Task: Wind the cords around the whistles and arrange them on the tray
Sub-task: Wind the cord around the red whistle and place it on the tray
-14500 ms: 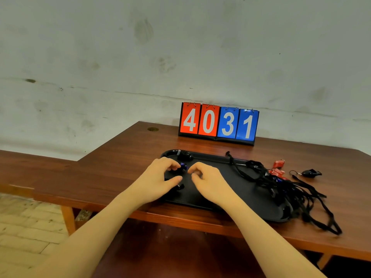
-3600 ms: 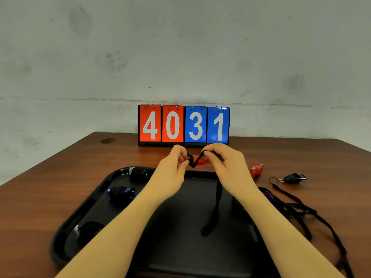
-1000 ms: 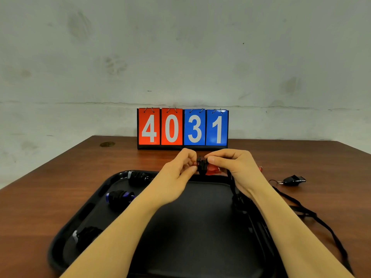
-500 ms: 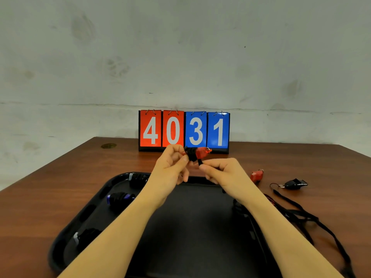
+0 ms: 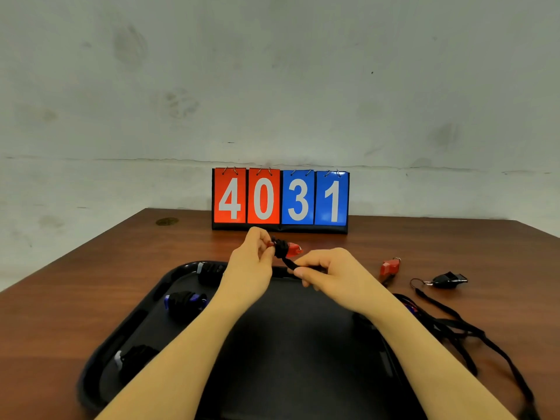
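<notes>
Left hand pinches the red whistle above the tray at 12 o'clock; right hand pinches the cord tail (nearly wound). Keep tension w/ the right, tuck the end under a wrap, then set it beside the wound whistles at 9.

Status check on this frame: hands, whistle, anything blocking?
Left hand pinching red whistle; right hand pinching its cord tail. Three wound whistles on tray. Nothing blocking.
</notes>
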`<state>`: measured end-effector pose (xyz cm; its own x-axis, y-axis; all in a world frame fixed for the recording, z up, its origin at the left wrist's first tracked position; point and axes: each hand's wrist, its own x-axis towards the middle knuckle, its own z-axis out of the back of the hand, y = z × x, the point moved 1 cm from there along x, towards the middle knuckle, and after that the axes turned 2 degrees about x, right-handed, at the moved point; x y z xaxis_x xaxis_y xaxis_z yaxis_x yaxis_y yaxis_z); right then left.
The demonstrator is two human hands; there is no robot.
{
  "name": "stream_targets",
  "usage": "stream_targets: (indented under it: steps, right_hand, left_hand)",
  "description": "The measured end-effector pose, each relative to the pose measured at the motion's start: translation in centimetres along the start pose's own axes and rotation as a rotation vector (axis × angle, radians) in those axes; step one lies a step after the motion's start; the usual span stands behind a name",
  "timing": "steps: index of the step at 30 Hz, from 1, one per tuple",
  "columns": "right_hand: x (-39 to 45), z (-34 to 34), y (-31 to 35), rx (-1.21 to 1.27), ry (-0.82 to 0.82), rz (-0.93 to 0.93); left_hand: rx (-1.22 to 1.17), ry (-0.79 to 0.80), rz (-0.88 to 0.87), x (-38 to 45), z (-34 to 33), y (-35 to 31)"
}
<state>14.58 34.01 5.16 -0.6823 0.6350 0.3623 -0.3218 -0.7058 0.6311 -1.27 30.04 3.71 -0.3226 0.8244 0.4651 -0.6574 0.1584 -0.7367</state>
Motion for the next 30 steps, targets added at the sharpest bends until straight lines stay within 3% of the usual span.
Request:
stream_targets:
  steps: [5,8,14,19,30]
  right_hand:
    - [0.0,0.4,-0.2,-0.222,-0.029,0.045]
    - [0.1,0.5,-0.4,-0.344,-0.16,0.123]
    - [0.2,0.5,-0.9,-0.162,-0.308,0.043]
    - [0.2,0.6,-1.0,0.149,-0.373,-0.086]
    - [-0.1,1.6,-0.8,0.72,-0.351,-0.244]
  left_hand:
    - [0.072,0.074,-0.016,-0.1,-0.2,0.3]
    - [0.063,0.112,-0.019,0.0,-0.3,0.2]
    - [0.024,0.221,-0.089,-0.4,-0.1,-0.7]
    - [-0.026,0.284,-0.111,-0.5,-0.1,-1.0]
    - [-0.231,0.348,-0.125,-0.9,0.1,-1.6]
